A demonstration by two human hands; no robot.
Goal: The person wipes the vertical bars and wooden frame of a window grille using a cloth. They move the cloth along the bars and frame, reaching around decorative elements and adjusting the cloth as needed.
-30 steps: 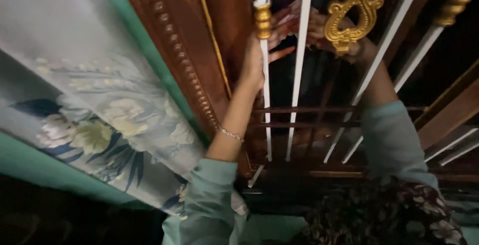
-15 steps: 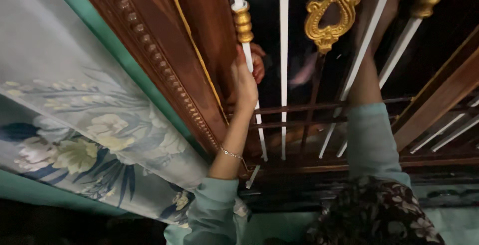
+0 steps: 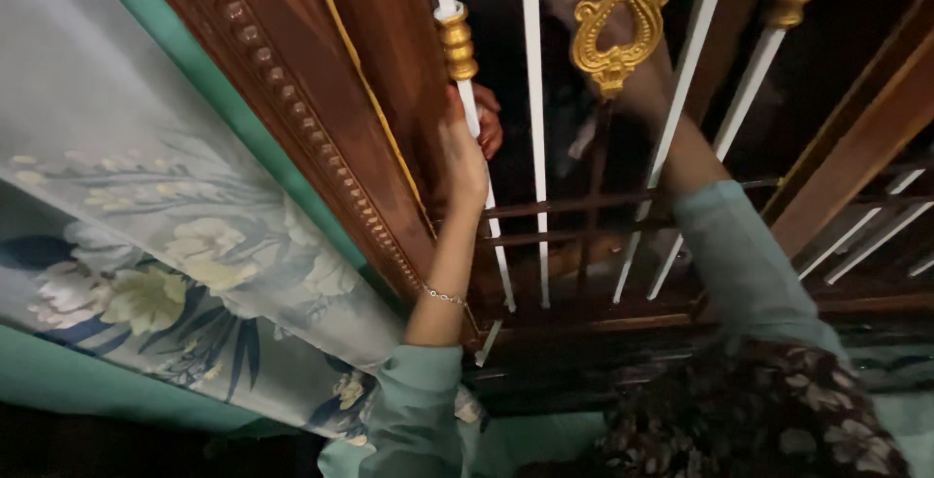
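Background: a green wall (image 3: 58,381), a pale floral curtain (image 3: 195,245) at left, and a carved dark wooden frame (image 3: 292,89) bounding a window grille; I note white bars with gold fittings. My left hand (image 3: 465,152) is clenched around the leftmost white bar (image 3: 474,128), just below its gold collar (image 3: 456,42), beside the frame's inner edge; my right hand (image 3: 623,60) reaches through behind the gold ornament (image 3: 615,21), mostly hidden, so I cannot tell its grip. Risk, in my judgement: the forearm (image 3: 681,152) could jam between bars; the bracelet (image 3: 445,296) could snag on the frame.
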